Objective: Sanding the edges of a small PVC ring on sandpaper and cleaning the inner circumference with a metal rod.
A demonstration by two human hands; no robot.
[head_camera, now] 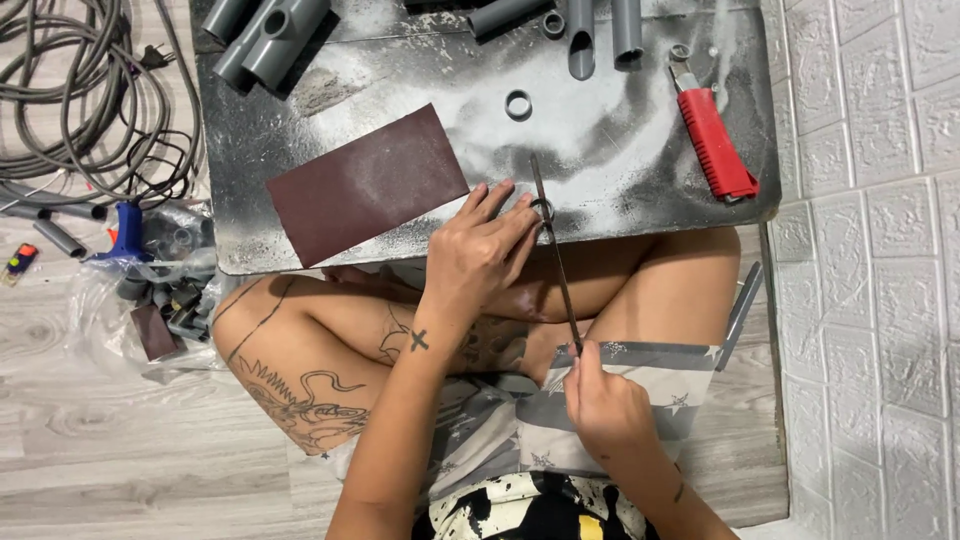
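The thin file (556,262) runs lengthwise from the right hand (603,405), clamped on its near end, up through the small ring (541,209) pinched by the left hand (478,250) at the tabletop (620,150) edge.

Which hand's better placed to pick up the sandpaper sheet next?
Left, probably. The left hand rests at the board's edge pinning a small ring, right beside the sandpaper sheet. The right hand is down at the lap gripping the thin file.
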